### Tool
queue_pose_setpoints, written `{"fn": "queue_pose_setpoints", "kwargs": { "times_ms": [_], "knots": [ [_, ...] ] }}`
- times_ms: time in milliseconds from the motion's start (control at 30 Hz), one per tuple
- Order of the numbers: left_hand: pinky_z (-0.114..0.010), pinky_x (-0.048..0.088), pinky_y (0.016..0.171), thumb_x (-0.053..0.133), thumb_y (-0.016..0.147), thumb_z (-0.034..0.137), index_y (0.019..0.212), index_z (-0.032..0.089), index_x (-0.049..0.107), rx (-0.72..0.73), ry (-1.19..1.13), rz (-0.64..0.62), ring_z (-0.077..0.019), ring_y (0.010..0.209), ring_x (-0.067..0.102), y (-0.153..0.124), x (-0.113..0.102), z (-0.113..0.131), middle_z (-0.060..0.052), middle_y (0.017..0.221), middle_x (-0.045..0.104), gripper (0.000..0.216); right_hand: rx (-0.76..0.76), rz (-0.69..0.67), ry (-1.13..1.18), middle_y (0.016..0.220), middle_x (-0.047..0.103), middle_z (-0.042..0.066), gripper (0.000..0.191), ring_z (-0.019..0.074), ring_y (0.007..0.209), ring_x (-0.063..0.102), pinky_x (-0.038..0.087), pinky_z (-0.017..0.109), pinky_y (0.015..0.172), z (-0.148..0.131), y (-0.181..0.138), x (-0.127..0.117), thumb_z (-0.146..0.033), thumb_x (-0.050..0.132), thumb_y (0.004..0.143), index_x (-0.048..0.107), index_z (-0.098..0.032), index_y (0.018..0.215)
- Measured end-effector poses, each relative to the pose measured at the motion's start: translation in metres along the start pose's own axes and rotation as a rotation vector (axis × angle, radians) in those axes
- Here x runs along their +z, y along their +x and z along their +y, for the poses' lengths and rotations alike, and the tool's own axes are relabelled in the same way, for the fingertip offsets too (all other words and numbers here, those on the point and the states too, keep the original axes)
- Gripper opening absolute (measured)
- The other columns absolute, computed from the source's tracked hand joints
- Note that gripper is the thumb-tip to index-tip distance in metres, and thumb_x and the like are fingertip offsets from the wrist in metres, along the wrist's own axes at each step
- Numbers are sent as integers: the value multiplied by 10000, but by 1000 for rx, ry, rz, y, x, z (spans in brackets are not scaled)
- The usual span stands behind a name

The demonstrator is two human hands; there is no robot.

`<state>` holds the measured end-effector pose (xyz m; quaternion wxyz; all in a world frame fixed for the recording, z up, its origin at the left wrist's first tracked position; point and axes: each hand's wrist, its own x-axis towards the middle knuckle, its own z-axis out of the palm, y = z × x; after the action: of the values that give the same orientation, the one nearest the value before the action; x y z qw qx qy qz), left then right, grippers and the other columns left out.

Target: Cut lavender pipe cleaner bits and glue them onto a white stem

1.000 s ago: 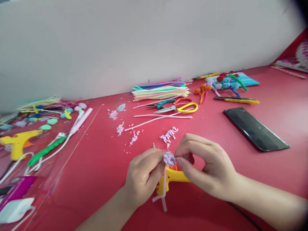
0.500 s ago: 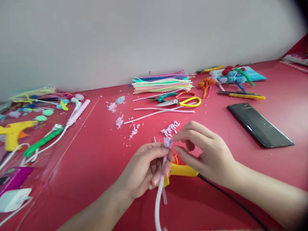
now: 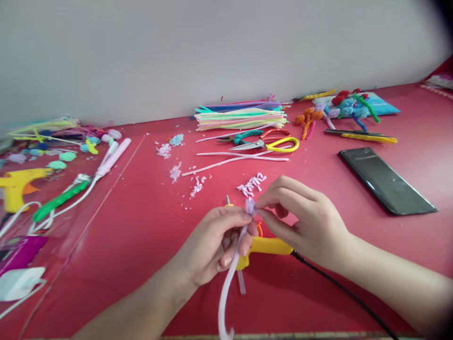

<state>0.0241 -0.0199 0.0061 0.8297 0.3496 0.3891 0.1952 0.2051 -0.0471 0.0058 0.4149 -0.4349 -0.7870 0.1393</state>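
My left hand [image 3: 212, 245] pinches a pale lilac pipe cleaner [image 3: 226, 288] near its top, and the stem curves down toward me. At the stem's tip sits a small lilac tuft [image 3: 250, 206], which my right hand [image 3: 304, 219] pinches between thumb and forefinger. Both hands hover just above a yellow glue gun [image 3: 265, 246] lying on the red table [image 3: 141, 226]; its black cord runs off to the lower right. A little heap of cut lilac bits [image 3: 252, 184] lies just beyond my fingers.
Behind lie scissors with yellow and red handles [image 3: 269, 144], teal pliers, loose white stems and a stack of coloured pipe cleaners [image 3: 240, 118]. A black phone [image 3: 385, 182] lies at right, finished pipe-cleaner flowers [image 3: 347, 108] behind it. At left: another yellow glue gun [image 3: 17, 184], cables, pompoms.
The hands have lifted slightly away from me with the lilac piece. The long stem now hangs down toward the camera, and the right fingers have closed tighter on the tuft.
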Motion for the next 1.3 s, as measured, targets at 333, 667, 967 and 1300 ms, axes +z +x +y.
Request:
{"fn": "queue_pose_setpoints", "kwargs": {
  "times_ms": [333, 667, 967, 1300],
  "knots": [
    [-115, 206, 262, 501, 816, 257, 670, 105, 613, -8, 54, 20, -9, 245, 293, 0, 0, 0, 19, 420, 535, 239, 27, -21, 23, 771, 547, 20, 91, 100, 642, 498, 421, 230, 568, 0, 1, 1, -108, 502, 829, 556, -179, 845],
    [-103, 203, 272, 478, 834, 219, 665, 101, 618, 4, 96, 17, 2, 246, 301, 0, 1, 1, 15, 418, 537, 249, 50, -34, 45, 765, 535, 11, 87, 90, 639, 489, 420, 218, 566, -1, 0, 0, -100, 507, 825, 557, -170, 840],
    [-104, 188, 268, 478, 832, 223, 670, 104, 619, 9, 127, 20, 3, 241, 299, 0, 0, 1, 15, 420, 540, 245, 62, -47, 52, 778, 535, 13, 86, 90, 636, 488, 417, 220, 572, 0, -1, 1, -111, 508, 832, 562, -174, 855],
    [-107, 186, 264, 486, 821, 225, 657, 106, 622, 11, 143, 31, 0, 240, 300, 0, 1, 2, 13, 417, 537, 244, 56, -45, 58, 768, 520, 3, 87, 86, 645, 484, 409, 212, 578, -1, 0, 0, -95, 512, 825, 554, -170, 842]
  ]
}}
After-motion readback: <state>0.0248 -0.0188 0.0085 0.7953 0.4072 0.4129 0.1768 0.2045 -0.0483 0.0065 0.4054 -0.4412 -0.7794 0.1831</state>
